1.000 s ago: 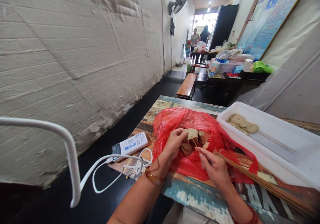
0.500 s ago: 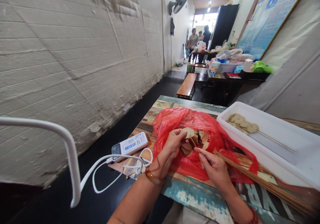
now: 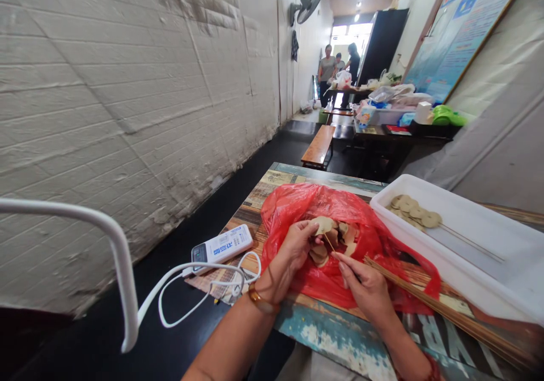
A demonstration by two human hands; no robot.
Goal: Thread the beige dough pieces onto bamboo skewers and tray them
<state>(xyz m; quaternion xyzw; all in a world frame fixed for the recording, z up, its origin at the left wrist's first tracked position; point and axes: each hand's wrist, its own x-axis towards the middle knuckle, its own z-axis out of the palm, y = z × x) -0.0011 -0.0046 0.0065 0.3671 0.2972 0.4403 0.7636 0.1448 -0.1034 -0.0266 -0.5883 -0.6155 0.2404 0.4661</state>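
Observation:
My left hand (image 3: 300, 242) pinches a pale round slice of food (image 3: 323, 225) over an open red plastic bag (image 3: 293, 202). Between the thumb and fingers of my right hand (image 3: 363, 279) is a thin wooden skewer (image 3: 328, 241), its far end at the slice. Whether the tip has gone through the slice I cannot tell. More slices (image 3: 318, 254) lie loose inside the bag. To the right, a white plastic tray (image 3: 471, 273) holds skewered round slices (image 3: 414, 211) with their sticks pointing right. A bundle of bare skewers (image 3: 450, 307) lies beside my right hand, partly on the bag.
A white power bank (image 3: 223, 248) with a looped white cable (image 3: 170, 313) sits at the table's left edge. Beyond the patterned table (image 3: 272, 180) stand a wooden bench (image 3: 318, 144) and a cluttered second table (image 3: 382, 131). Several people (image 3: 327, 66) are far back. A brick-patterned wall (image 3: 127, 114) runs along the left.
Both hands keep nearly the same pose, with the slice and skewer still together. The view has shifted very slightly. In the background, a person in dark clothing has changed posture.

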